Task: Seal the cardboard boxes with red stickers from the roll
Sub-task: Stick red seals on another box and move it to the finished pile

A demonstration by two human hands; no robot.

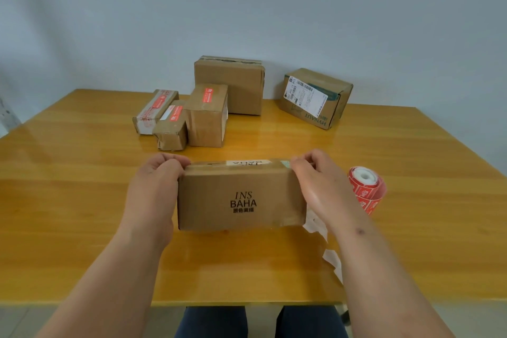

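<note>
1. Three small boxes (pixel 175 118) already bearing red stickers sat grouped toward the table's (pixel 68 173) far-left side, apparently set aside as done.
2. The left hand (pixel 155 181) gripped the left end of the printed cardboard box (pixel 241 197), fingers curled over its top edge.
3. That box stood near the table's front edge, probably steadied for sealing; its top seam was hard to make out.
4. A large plain box (pixel 233 82) and a labelled box (pixel 315 99) waited by the far edge, no red stickers visible.
5. The right hand (pixel 315 184) clasped the right end, fingertips hidden.
6. The sticker roll (pixel 366 189) stood just beside it; white backing scraps (pixel 332 258) lay partly behind the forearm.
</note>
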